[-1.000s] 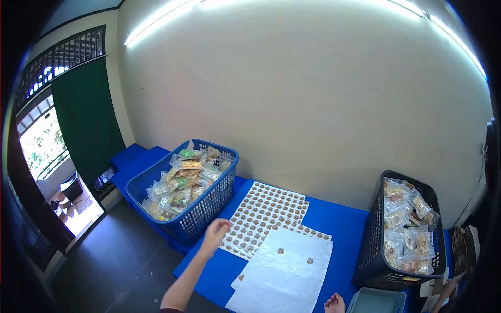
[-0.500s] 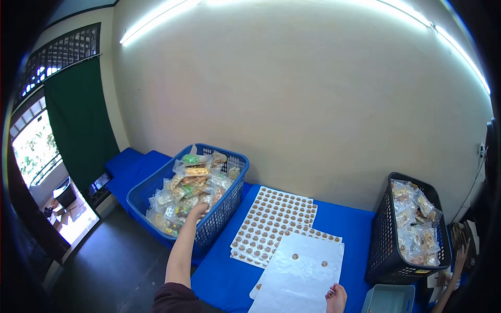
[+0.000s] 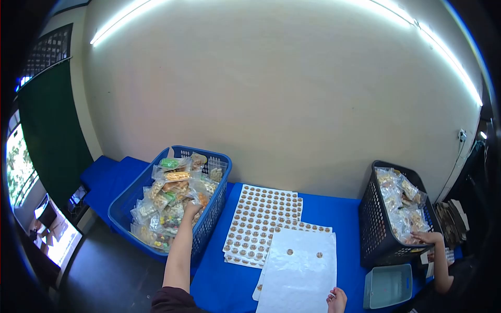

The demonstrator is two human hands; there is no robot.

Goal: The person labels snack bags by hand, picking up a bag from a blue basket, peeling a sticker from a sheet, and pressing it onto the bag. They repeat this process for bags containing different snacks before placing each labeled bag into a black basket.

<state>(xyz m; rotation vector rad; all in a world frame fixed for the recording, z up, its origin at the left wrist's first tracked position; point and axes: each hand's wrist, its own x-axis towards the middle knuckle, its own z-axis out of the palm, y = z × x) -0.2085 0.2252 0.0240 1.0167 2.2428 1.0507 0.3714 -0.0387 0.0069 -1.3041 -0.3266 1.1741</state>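
Observation:
My left hand [image 3: 192,209] reaches into the blue plastic basket [image 3: 211,229], its fingers closed on a clear packet of orange-brown snacks [image 3: 202,199]. Around it lie several other clear snack packets [image 3: 176,176]. At the lower right edge of a white backing sheet [image 3: 300,281] is my right hand [image 3: 337,300], fingers curled into a pinch. Whatever sits between those fingertips is too small to make out. Two round brown stickers [image 3: 290,252] remain on that sheet. Beneath and behind it lie sheets full of round stickers [image 3: 258,221].
A black basket [image 3: 373,229] of snack packets stands on the blue-covered table [image 3: 334,208] at right. Another person's hand [image 3: 425,237] rests at its near rim. In front is a grey-green tub [image 3: 389,287]. Brown cardboard pieces [image 3: 453,221] are at far right.
The view has turned slightly right. My left hand and the orange-brown packet have shifted towards the basket's right side. The other person's hand has moved up onto the black basket's packets.

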